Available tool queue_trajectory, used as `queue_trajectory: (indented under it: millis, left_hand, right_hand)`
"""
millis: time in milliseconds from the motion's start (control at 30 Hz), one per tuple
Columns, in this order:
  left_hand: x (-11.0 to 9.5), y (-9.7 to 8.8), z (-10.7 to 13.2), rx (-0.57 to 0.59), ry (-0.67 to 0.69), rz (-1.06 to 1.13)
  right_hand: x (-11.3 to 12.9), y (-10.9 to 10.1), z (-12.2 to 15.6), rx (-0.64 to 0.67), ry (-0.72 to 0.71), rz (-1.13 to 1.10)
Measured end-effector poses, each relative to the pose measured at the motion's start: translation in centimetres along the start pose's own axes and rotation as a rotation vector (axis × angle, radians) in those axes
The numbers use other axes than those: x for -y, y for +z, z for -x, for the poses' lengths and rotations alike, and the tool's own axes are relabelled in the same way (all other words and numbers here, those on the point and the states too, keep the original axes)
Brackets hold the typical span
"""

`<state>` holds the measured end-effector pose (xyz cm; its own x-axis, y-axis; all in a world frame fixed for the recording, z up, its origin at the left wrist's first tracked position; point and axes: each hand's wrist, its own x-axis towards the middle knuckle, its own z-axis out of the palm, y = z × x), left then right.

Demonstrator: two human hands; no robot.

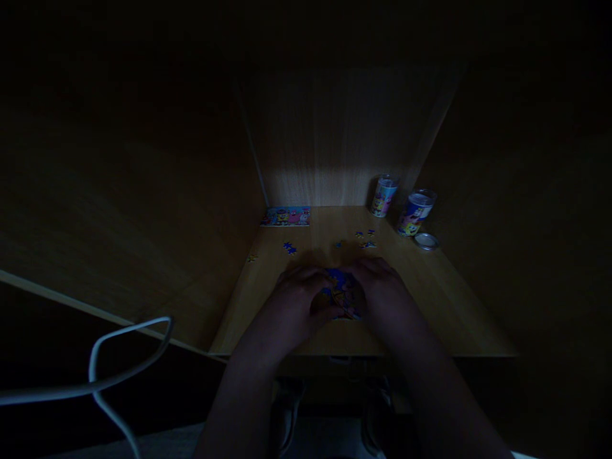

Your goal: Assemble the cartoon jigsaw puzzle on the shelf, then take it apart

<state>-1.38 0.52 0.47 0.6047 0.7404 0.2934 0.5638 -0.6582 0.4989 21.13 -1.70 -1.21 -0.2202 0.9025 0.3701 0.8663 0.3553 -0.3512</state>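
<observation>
A partly joined jigsaw puzzle (pixel 340 290), blue with yellow and brown patches, lies near the front of the wooden shelf. My left hand (pixel 303 290) curves round its left side, thumb at the near edge and fingers at the far part. On the other side my right hand (pixel 377 284) grips the puzzle's right edge, its fingertips at the far corner. Dim light and the hands themselves hide parts of the puzzle and some fingers. Loose jigsaw pieces (pixel 289 248) lie beyond my left hand, and several more pieces (pixel 368 245) lie beyond my right.
At the back left lies a colourful cartoon picture card (pixel 287 217). Two clear-topped cartoon cans, one farther back (pixel 383 197) and one nearer (pixel 415 213), stand at the back right by a round lid (pixel 426 241). Wooden walls enclose the shelf; a white cable (pixel 95 363) loops at lower left.
</observation>
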Motion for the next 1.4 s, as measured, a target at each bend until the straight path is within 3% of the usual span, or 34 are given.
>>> queue_trajectory:
  millis: [533, 767, 900, 1033, 1200, 1400]
  left_hand:
    - [-0.5, -0.6, 0.1, -0.025, 0.012, -0.03]
    - [1.8, -1.1, 0.2, -0.16, -0.169, -0.351]
    - [3.1, -0.3, 0.3, -0.093, -0.316, -0.455]
    - [2.9, 0.0, 0.2, 0.011, -0.406, -0.486]
    - [2.5, -0.3, -0.1, 0.004, -0.402, -0.46]
    - [2.4, -1.4, -0.3, -0.096, -0.282, -0.375]
  right_hand:
    - [0.2, -0.4, 0.1, 0.042, -0.034, 0.018]
    - [0.1, -0.5, 0.1, 0.047, -0.014, -0.016]
    - [0.5, -0.8, 0.0, 0.054, 0.005, -0.018]
    - [0.7, -0.9, 0.0, 0.045, 0.009, -0.002]
    - [0.6, -0.6, 0.0, 0.023, -0.002, 0.003]
    - [0.2, -0.1, 0.2, -0.002, -0.009, -0.003]
